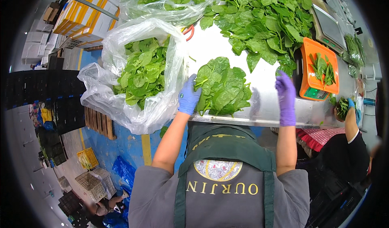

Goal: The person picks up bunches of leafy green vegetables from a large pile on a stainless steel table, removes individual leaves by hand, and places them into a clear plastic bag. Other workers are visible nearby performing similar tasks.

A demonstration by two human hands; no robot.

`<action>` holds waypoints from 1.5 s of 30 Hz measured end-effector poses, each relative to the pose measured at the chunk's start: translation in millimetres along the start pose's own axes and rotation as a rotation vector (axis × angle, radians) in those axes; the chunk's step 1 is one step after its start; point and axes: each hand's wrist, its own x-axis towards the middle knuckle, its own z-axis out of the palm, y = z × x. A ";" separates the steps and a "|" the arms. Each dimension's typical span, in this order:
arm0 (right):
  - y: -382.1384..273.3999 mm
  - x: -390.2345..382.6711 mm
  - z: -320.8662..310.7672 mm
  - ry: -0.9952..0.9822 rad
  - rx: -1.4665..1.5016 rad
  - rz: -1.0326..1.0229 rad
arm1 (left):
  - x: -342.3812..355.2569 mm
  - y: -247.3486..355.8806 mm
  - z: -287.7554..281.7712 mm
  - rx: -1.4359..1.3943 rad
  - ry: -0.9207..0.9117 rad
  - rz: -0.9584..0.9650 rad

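Observation:
A loose bunch of broad green leaves (223,86) lies on the metal table (263,106) in front of me. At its left edge rests my left hand (188,95), in a blue-violet glove, thumb and fingers apart, touching the leaves and stems. My right hand (286,98), in a purple glove, is raised over the table to the right of the bunch, apart from it. Its fingers point away from me near the edge of the big leaf heap (267,21), and I see nothing held in it. A clear plastic bag (109,102) full of leaves stands left of my left hand.
An orange tray (306,74) with a few leaves sits on a scale at the right; another scale (328,27) stands behind it. A second plastic bag (133,9) lies at the far left. A co-worker's gloved hand (351,106) holds greens at the right edge.

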 end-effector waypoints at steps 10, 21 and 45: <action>45.1 -72.0 145.5 -0.622 -1.294 -0.812 | -5.7 61.9 -29.2 0.125 0.072 0.424; 8.6 -21.3 89.5 -0.154 -0.610 -0.175 | -5.9 78.8 -62.5 -0.239 0.250 0.335; -176.1 122.0 -126.5 0.616 -0.088 -0.926 | -31.6 69.3 -33.4 -0.426 0.026 0.175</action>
